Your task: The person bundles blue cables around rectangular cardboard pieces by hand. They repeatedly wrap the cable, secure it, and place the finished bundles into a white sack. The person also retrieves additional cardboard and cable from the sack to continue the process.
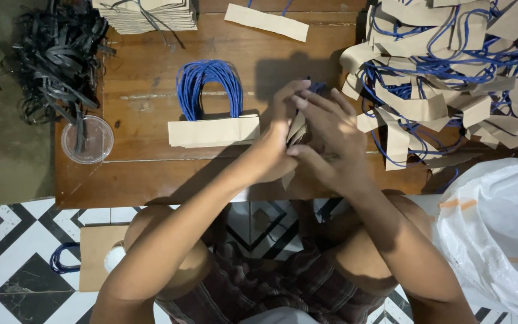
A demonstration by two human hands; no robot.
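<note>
Over the near edge of the bench (pixel 151 180), both my hands close on a small bundle of brown paper strips (pixel 295 129).

Nearest me, my left hand (pixel 271 153) clamps the bundle from its left side, fingers curled shut around it; my right hand (pixel 331 141) lies just right of it, fingers half spread, tips pressing the strips. The bundle's long axis runs away from me, a bit of blue cord showing at its far end; most of it is hidden between my palms. Left of the bundle sits a neat stack of strips with blue cord loops (pixel 211 114). Right of it and farther off sprawls a loose heap of strips and cord (pixel 445 66), cut off at the frame edge.
</note>
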